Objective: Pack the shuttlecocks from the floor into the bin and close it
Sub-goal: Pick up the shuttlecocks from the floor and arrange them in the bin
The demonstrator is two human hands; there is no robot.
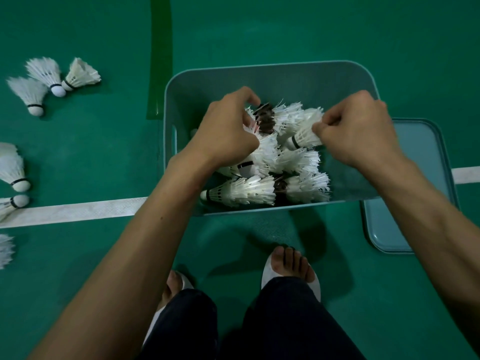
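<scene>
Head, R hand (359, 131) pinches shuttlecock (306, 131), cork down-left

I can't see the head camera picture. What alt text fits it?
Two hands work over an open teal bin piled with white shuttlecocks: the right hand pinches one shuttlecock by its feathers, the left hand grips another shuttlecock. Loose shuttlecocks lie on the green floor at left; the lid lies flat at right.
</scene>
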